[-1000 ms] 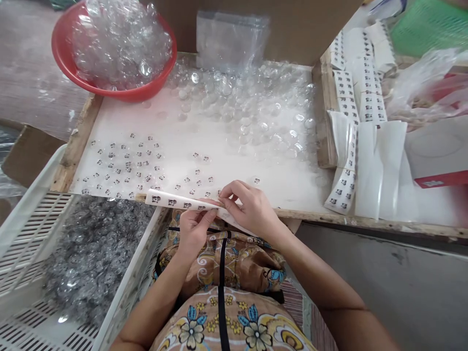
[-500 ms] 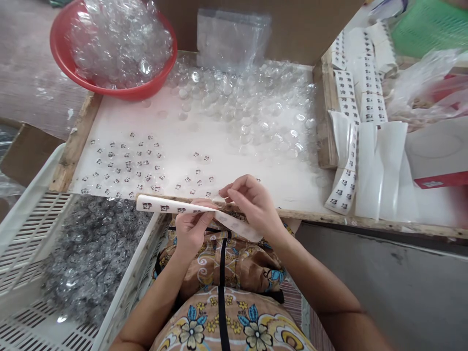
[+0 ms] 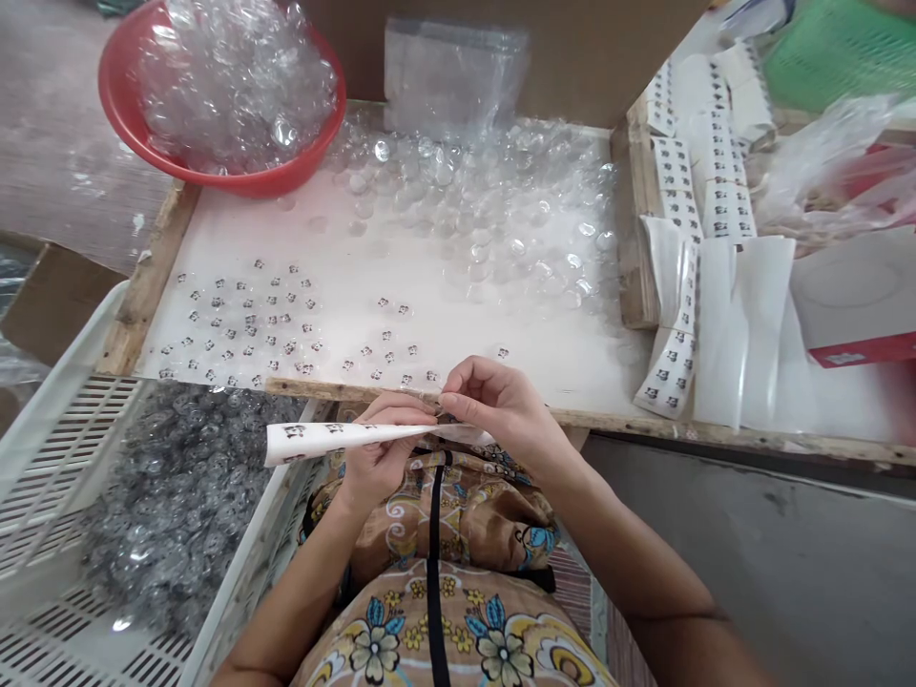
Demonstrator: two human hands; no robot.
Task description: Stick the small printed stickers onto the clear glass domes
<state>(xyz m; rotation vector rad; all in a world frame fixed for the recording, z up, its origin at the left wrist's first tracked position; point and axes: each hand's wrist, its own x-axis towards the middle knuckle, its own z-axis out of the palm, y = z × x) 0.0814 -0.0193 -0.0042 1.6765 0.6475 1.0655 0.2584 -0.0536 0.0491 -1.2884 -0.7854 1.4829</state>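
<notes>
A white strip of panda stickers (image 3: 315, 437) is pinched in my left hand (image 3: 383, 448), its free end pointing left past the tray's front edge. My right hand (image 3: 501, 410) meets the strip's right part, thumb and forefinger pressed together near my left fingertips; what they pinch is too small to name. On the white board (image 3: 315, 258) lie many small clear discs with panda prints (image 3: 272, 315) at the left and front. Plain clear discs (image 3: 479, 210) are heaped at the back and right.
A red basin (image 3: 315, 157) of clear pieces stands back left. Below it, a white crate (image 3: 64, 458) holds many dark-printed pieces. Wooden rails (image 3: 133, 305) edge the board. Sticker strips (image 3: 676, 286) and a red-white box (image 3: 851, 296) lie right; a cardboard box (image 3: 587, 57) stands behind.
The strip's left end has dropped slightly and turned. Both hands have drawn closer together, my right fingers lower and closed. A panda-printed disc near my right hand now shows more fully.
</notes>
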